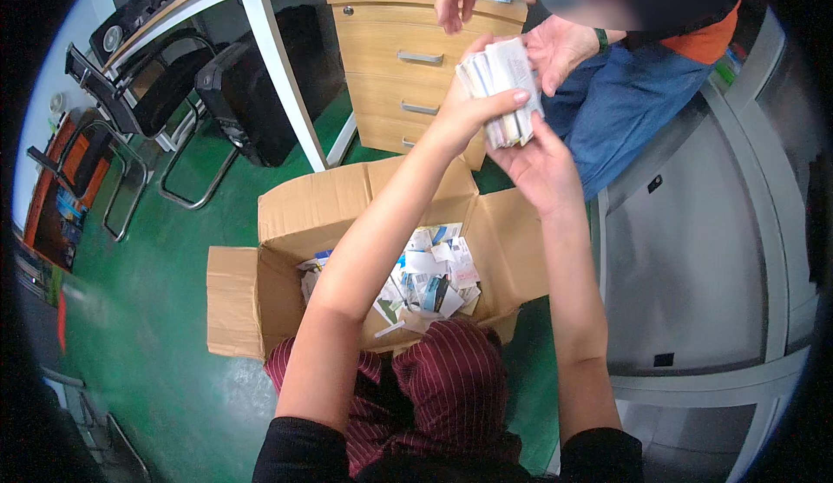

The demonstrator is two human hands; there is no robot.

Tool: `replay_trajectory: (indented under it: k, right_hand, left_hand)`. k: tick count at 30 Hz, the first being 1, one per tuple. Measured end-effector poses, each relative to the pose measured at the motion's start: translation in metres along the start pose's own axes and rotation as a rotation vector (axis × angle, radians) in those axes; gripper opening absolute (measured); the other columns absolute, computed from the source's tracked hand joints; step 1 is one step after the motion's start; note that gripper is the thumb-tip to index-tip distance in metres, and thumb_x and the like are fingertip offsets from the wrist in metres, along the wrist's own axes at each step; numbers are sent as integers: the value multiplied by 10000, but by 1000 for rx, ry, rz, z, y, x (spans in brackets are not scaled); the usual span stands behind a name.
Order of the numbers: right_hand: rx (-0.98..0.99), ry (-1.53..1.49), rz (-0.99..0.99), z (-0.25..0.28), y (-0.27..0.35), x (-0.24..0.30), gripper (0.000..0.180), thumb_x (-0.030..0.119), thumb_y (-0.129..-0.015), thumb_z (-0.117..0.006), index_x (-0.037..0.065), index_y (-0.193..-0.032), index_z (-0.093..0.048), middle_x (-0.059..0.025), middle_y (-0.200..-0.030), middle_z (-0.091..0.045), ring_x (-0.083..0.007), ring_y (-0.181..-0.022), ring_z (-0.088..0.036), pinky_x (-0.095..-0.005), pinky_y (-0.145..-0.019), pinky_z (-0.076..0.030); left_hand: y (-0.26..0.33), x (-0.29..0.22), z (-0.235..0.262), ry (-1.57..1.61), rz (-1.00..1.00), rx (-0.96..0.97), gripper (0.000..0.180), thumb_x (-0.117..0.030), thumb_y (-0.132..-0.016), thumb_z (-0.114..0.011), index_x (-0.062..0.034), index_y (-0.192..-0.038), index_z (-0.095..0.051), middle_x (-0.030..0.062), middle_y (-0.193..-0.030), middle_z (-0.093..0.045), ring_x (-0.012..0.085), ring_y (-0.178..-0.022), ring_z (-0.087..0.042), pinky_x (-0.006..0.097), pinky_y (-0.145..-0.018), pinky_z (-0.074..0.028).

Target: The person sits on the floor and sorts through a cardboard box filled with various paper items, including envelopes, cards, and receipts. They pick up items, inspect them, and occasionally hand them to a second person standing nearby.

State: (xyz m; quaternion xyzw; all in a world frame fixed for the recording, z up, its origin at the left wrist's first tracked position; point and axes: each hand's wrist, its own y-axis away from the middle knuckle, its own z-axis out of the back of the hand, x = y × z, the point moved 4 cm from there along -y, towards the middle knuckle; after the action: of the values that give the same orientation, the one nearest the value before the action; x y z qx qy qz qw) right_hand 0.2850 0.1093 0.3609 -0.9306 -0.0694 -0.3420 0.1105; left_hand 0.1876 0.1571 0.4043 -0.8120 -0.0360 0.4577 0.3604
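Nearest, an open cardboard box (pixel 347 223) on the green floor (pixel 173 309) holds loose white and blue packets (pixel 434 275). Above it, left hand (pixel 464 114) and right hand (pixel 538 166) have fingers closed around a bundle of white packets (pixel 503 84). Beyond, another person's hands (pixel 555 45) touch the bundle before a wooden drawer cabinet (pixel 390 58).

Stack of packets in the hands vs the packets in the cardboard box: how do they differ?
The stack of packets is bundled edge to edge, clamped between the left hand and right hand; the packets in the box lie loose and jumbled. The stack is held high; the others rest inside the cardboard box. Both are small, mostly white packets.
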Motion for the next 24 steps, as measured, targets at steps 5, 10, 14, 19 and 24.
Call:
replay_trajectory:
  k: [5,10,14,19,24]
  right_hand:
    - [-97,-42,142,2,2,15,371,202,-859,-409,16,-1170,-329,-141,-1156,-418,-266,-1072,-424,-437,-900,-361]
    - [-27,-270,334,-16,-2,19,331,188,-818,-490,-7,-1079,-430,-138,-1068,-492,-238,-949,-493,-332,-772,-440]
    - [-26,-83,554,-25,7,35,301,190,-816,-498,15,-1057,-449,-113,-1067,-496,-234,-982,-476,-390,-858,-397]
    - [5,46,595,-34,12,26,754,361,-776,-539,77,-1260,-35,-169,-1219,-247,-306,-1106,-327,-438,-921,-292]
    - [149,464,34,59,17,-75,409,279,-836,-452,49,-1159,-353,-107,-1040,-484,-207,-934,-488,-321,-765,-406]
  left_hand:
    - [-24,13,5,-462,-112,-93,1008,-355,-538,-747,90,-1226,-160,206,-1160,-332,274,-1067,-392,304,-887,-339]
    - [8,11,1,-570,1,86,807,-377,-756,-560,65,-1261,-112,227,-1253,-288,306,-1163,-302,337,-956,-256]
    - [43,0,10,-583,236,103,864,-380,-745,-579,38,-1282,-47,223,-1291,-231,322,-1194,-239,349,-978,-214]
    - [124,-3,95,-748,636,494,699,-263,-748,-605,9,-1257,-211,115,-1165,-399,198,-1068,-404,314,-906,-320]
    - [284,-38,181,-1032,754,249,689,-320,-747,-596,5,-1246,-249,166,-1085,-477,207,-964,-491,300,-817,-396]
